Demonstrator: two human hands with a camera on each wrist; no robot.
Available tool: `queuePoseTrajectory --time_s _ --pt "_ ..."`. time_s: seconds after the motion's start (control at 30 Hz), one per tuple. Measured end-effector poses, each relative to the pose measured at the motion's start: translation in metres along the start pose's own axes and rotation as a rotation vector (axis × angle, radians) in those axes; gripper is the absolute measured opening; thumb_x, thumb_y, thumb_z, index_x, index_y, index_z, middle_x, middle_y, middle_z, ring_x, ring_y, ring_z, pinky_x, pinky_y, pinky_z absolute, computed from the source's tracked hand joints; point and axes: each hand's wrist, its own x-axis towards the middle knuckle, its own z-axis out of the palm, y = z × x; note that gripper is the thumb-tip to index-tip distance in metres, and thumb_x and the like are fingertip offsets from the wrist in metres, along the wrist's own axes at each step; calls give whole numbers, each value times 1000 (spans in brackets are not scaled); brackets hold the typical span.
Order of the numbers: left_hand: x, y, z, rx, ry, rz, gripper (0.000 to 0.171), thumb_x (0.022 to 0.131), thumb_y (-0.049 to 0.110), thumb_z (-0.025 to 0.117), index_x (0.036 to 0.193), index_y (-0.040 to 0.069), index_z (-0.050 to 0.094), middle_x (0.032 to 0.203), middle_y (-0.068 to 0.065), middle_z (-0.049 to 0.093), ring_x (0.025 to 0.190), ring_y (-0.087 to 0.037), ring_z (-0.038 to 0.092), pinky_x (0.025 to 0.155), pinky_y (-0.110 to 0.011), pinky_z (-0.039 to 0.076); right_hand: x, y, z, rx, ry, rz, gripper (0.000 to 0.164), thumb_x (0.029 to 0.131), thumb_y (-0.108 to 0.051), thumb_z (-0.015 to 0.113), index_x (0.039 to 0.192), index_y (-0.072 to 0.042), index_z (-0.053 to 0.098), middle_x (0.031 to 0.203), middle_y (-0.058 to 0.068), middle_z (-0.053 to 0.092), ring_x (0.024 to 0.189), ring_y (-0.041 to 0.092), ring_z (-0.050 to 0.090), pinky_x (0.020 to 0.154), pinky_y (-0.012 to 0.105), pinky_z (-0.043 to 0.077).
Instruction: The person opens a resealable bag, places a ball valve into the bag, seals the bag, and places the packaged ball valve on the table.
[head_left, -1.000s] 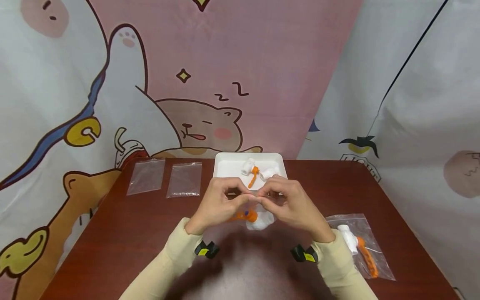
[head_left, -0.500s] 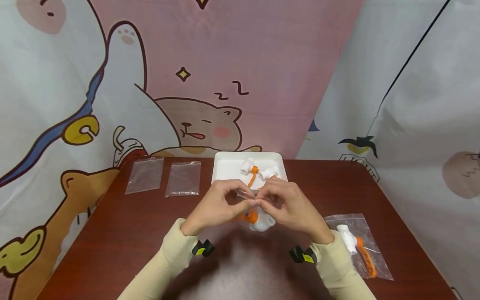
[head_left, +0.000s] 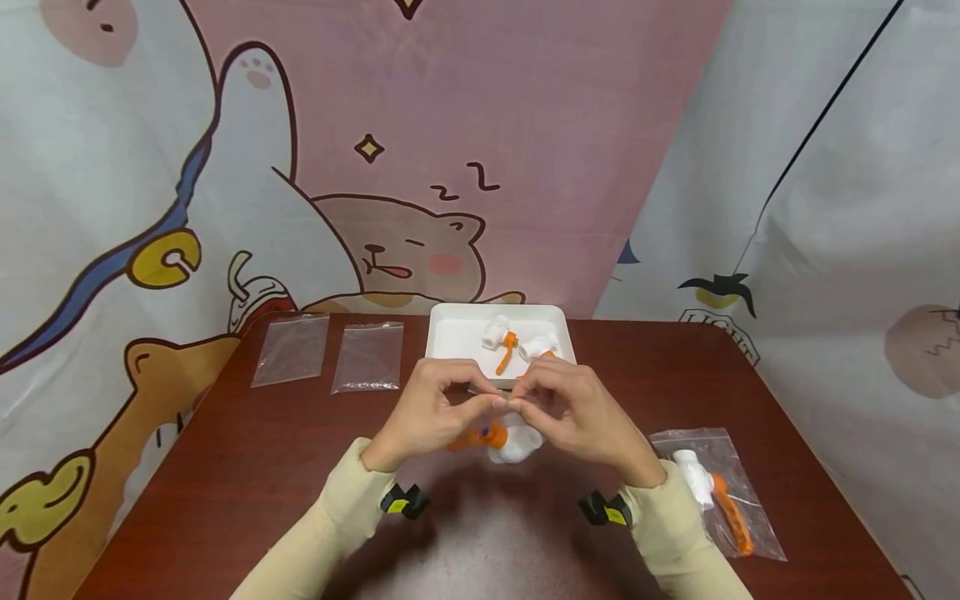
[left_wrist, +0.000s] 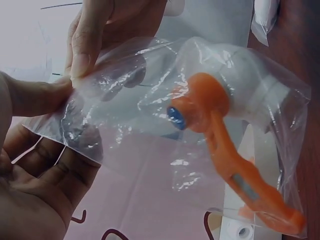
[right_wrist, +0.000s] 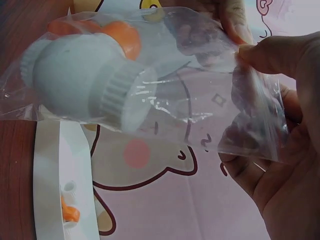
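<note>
Both hands hold up a clear zip bag (left_wrist: 135, 120) by its top edge, in front of the tray. Inside it is a white ball valve (right_wrist: 75, 75) with an orange handle (left_wrist: 235, 165) and a blue dot on its hub. My left hand (head_left: 438, 415) pinches the bag's mouth between thumb and forefinger. Right beside it, my right hand (head_left: 581, 417) pinches the same edge, thumb tips nearly meeting in the head view. The valve hangs low in the bag, below the fingers; part of it is hidden behind them in the head view.
A white tray (head_left: 448, 333) at the back holds white valves (head_left: 495, 332) with orange handles. Two flat clear bags (head_left: 291, 350) lie at the back left. On the right, near my forearm, lies another bagged valve (head_left: 697, 479).
Both hands keep their pinch on the bag and have come down slightly, with fingertips shifting along its edge. The bagged valve swung a little to the right, then back to the left.
</note>
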Motion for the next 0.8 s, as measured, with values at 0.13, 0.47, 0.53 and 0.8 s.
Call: queuePoseTrajectory --time_s 0.13,0.47,0.53,0.8 --pt "-1 0 -2 -3 16 -1 8 89 15 81 82 12 79 74 -5 74 62 -7 58 56 -23 51 0 1 -1 -2 0 1 16 90 -6 76 92 -22 71 83 -12 63 75 3 53 62 19 47" --pt "0 2 -5 -15 33 -34 6 88 10 81 84 15 79 76 -7 74 61 -7 58 56 -23 53 -1 1 -6 -29 -3 38 18 90 -7 76 91 -24 71 86 -14 64 77 4 54 63 20 48" --pt "0 2 -5 -15 38 -31 7 88 9 81 84 14 79 75 -7 74 60 -8 58 55 -24 53 -1 1 -7 -29 -5 50 18 90 -7 76 91 -24 71 86 -15 64 78 3 54 63 20 49" --pt "-1 2 -8 -10 45 -44 5 89 14 81 84 15 79 76 -8 74 61 -18 64 58 -30 58 -1 1 -7 -34 -5 60 17 90 -9 76 90 -25 70 86 -14 64 76 4 54 59 21 50"
